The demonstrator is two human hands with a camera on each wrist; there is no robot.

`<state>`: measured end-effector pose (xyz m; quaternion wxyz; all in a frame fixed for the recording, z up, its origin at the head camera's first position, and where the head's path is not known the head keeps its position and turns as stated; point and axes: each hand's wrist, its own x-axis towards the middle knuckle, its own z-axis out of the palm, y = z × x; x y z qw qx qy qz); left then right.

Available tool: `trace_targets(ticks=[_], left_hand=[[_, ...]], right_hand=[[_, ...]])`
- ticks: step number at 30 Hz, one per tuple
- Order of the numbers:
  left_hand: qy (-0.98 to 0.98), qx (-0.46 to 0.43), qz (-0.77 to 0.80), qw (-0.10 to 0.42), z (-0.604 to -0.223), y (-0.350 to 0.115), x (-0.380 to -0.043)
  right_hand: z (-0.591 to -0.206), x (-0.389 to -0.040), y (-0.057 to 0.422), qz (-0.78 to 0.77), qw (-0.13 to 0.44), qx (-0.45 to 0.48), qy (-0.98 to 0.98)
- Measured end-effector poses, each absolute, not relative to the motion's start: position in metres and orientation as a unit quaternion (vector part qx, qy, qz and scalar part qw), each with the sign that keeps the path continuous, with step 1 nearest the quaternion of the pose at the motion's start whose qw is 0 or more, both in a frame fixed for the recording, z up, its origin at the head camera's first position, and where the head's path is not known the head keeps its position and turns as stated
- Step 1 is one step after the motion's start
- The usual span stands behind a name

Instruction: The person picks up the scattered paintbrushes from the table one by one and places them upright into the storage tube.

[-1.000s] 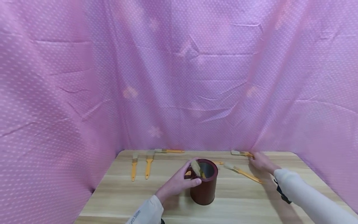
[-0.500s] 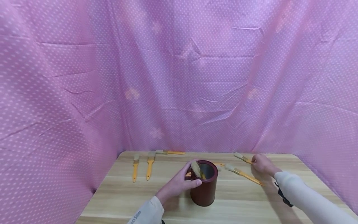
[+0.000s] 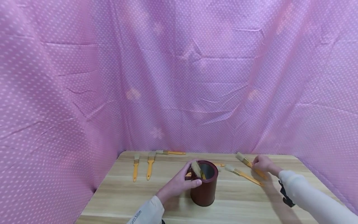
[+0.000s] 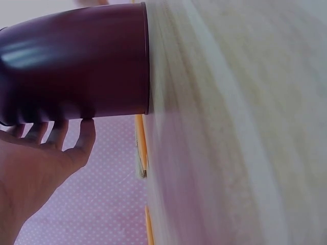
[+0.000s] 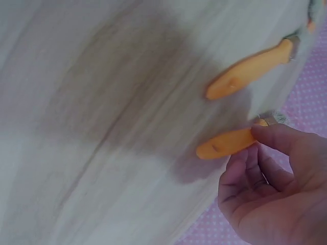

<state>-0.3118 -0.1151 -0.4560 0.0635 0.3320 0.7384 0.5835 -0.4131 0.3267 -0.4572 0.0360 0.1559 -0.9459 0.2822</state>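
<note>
My left hand (image 3: 179, 184) grips a dark red can (image 3: 203, 193) that stands upright on the table, thumb near the rim and fingers against the far side. In the left wrist view its fingertips touch the can's wall. A paintbrush (image 3: 196, 169) sits inside the can, pale bristles up and leaning at the rim. On the right, my right hand (image 3: 264, 164) pinches the yellow handle of another paintbrush (image 5: 225, 144) between thumb and fingers. That brush slants, bristles toward the back. Just in front of it lies a second yellow-handled paintbrush (image 3: 248, 178).
Two paintbrushes, one outer (image 3: 135, 169) and one inner (image 3: 149, 168), lie at the left of the wooden table (image 3: 117, 199). Another brush (image 3: 174, 152) lies along the back edge. Behind the can, a further brush (image 3: 219, 165) is partly hidden. Pink dotted cloth (image 3: 179, 93) hangs around the table.
My right hand has drawn its paintbrush from the back edge slightly toward me, and the brush has turned from nearly sideways to slanted, its handle swinging nearer. The left hand and can have stayed put.
</note>
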Motion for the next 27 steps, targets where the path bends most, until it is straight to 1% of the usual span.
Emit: trace_targets(ticks=[6,13,27], left_hand=[[0.737,0.333,0.584,0.063,-0.455,-0.115,-0.312],[0.741,0.331,0.58,0.066,-0.456,-0.115,-0.313],[0.739,0.329,0.584,0.068,-0.455,-0.115,-0.313]], right_hand=[[-0.442,-0.406,0.315,0.365,-0.022,0.144,-0.92],[-0.414,-0.393,0.286,0.394,-0.065,0.174,-0.9],[-0.344,-0.354,0.211,0.493,-0.096,0.245,-0.829]])
